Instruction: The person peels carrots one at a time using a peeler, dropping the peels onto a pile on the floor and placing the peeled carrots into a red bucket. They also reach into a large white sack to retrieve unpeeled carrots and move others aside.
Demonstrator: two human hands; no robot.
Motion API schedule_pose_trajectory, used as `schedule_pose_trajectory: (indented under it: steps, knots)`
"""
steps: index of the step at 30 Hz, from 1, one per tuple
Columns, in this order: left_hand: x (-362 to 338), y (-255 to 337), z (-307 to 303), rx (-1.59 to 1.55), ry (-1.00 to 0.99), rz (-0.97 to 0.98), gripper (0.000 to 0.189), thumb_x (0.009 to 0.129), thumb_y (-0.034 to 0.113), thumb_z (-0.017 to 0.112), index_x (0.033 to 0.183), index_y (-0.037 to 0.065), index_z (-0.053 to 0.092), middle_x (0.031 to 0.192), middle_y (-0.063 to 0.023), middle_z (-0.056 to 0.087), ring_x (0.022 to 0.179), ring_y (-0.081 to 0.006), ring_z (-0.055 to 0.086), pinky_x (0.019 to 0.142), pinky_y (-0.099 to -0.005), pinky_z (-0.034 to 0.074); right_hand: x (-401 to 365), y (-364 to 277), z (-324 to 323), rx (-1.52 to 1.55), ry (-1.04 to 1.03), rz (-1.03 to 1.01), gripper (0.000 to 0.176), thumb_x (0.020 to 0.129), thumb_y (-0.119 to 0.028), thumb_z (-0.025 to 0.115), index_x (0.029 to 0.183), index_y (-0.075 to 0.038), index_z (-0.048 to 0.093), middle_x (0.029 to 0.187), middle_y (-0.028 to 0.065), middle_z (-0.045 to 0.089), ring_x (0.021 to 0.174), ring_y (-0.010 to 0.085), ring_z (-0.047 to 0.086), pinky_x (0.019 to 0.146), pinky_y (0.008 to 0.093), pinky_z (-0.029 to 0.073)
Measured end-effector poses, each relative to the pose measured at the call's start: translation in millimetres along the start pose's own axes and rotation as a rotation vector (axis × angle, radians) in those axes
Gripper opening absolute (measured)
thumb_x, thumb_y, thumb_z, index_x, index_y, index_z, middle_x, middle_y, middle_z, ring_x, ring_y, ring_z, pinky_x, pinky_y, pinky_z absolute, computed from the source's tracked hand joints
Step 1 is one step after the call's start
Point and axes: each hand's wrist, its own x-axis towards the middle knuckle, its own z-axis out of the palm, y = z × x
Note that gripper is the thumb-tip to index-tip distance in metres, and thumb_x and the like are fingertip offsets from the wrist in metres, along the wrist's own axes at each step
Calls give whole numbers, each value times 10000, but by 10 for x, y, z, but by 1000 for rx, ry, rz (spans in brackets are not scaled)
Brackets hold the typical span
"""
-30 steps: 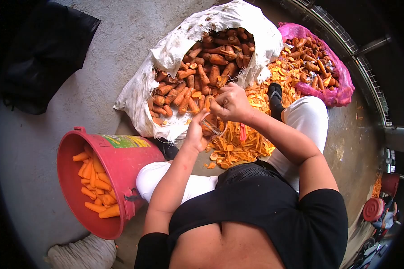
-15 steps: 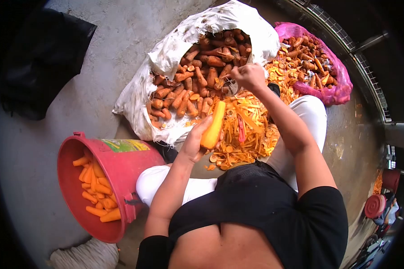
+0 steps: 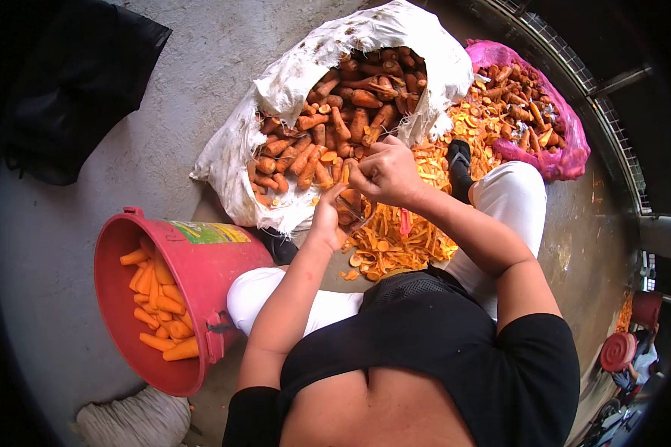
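Observation:
My left hand (image 3: pixel 328 221) is closed around a carrot (image 3: pixel 346 173), mostly hidden by the fingers and my right hand. My right hand (image 3: pixel 389 173) is closed just above and right of it, touching or nearly touching the left fingers. A thin dark blade (image 3: pixel 363 217), apparently a knife, shows between the two hands; its handle is hidden. Beneath them lies a heap of orange peelings (image 3: pixel 395 246) and cut carrot slices, with a red-handled tool (image 3: pixel 405 221) on top. Just beyond the hands, a white woven sack (image 3: pixel 231 160) gapes open, full of unpeeled carrots (image 3: pixel 365 99).
On the left, a tilted red bucket (image 3: pixel 216 257) holds peeled carrots (image 3: pixel 156 298). A pink mesh sack (image 3: pixel 572 153) with more carrots stands at the upper right. Black cloth (image 3: pixel 82 89) lies at upper left, and a pale sack (image 3: pixel 134 419) below the bucket. Another person (image 3: pixel 643 357) is far right.
The hands have come together: my right hand moved down and left from the sack opening to my left hand. The bright carrot, plainly visible before, is now mostly covered.

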Motion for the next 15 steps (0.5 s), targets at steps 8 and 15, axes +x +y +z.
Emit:
schedule_pose_trajectory:
  steps: [8, 15]
  knots:
    - [-135, -14, -5, 50, -158, 71, 305, 954, 379, 431, 1034, 105, 539, 732, -42, 607, 589, -139, 582, 425, -258, 422, -11, 245, 63, -54, 10, 52, 295, 763, -208, 614, 479, -128, 604, 457, 22, 526, 493, 196, 486, 578, 335, 389]
    - [-291, 51, 89, 108, -234, 77, 324, 958, 389, 441, 1003, 79, 522, 720, -77, 601, 541, -133, 568, 403, -235, 414, 13, 444, 48, -99, -78, 159, 329, 817, -247, 562, 518, -149, 658, 465, 15, 559, 513, 167, 525, 616, 341, 418]
